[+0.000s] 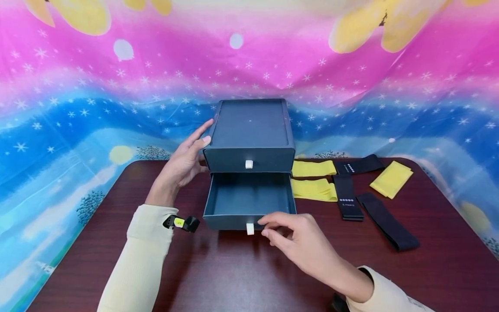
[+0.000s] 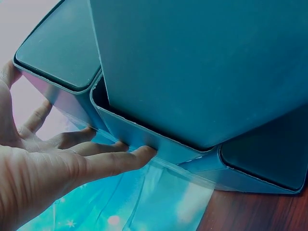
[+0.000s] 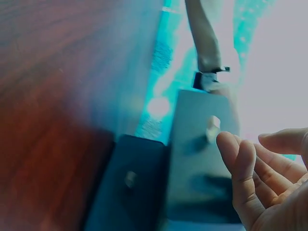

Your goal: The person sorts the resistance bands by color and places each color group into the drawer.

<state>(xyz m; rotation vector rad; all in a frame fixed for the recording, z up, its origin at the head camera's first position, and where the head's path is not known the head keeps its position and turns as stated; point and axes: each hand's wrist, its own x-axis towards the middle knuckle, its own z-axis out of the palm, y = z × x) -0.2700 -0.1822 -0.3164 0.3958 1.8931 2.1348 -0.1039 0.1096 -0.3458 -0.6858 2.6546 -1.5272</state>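
Observation:
A dark grey drawer cabinet point(image 1: 251, 123) stands upright at the table's middle. Its top drawer point(image 1: 226, 160) is closed, while the drawer below point(image 1: 230, 222) is pulled out, its bare floor showing. My left hand point(image 1: 183, 162) rests along the cabinet's left side; in the left wrist view, that hand point(image 2: 57, 161) has its fingers spread against the wall. Just right of the pulled-out drawer's white tab point(image 1: 250, 229) hovers my right hand point(image 1: 304, 238). The right wrist view shows this hand point(image 3: 269, 187) with loosely bent fingers, thumb apart, nothing held, near the tab point(image 3: 213, 128).
Right of the cabinet lie flat yellow bands point(image 1: 313, 190) and black bands point(image 1: 347, 195), some partly hidden behind it. A folded yellow band point(image 1: 391, 180) and another black band point(image 1: 390, 221) lie farther right. A patterned cloth point(image 1: 175, 65) hangs behind the dark wooden table point(image 1: 234, 277).

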